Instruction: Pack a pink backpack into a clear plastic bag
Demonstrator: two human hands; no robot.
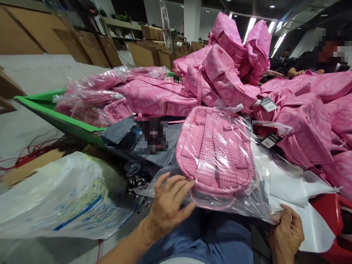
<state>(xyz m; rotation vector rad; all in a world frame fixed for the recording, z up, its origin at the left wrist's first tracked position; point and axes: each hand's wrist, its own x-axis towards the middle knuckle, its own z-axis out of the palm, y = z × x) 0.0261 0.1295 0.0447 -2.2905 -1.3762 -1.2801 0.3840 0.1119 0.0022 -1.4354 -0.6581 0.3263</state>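
A pink backpack [217, 150] lies inside a clear plastic bag [244, 205] right in front of me, above my lap. My left hand [172, 198] has its fingers spread and rests against the bag's near left edge. At the near right corner, my right hand [287, 229] pinches the plastic bag between thumb and fingers. White paper sheets [288, 190] lie just beyond my right hand. Two hang tags [271, 140] show at the pile of unwrapped pink backpacks [305, 124] on the right.
Bagged pink backpacks [93, 95] fill a green-edged bin [63, 117] at the left. A large white plastic sack [68, 198] lies at lower left. Something red [330, 220] stands at lower right. Cardboard boxes [24, 29] line the back; another person [310, 62] sits at far right.
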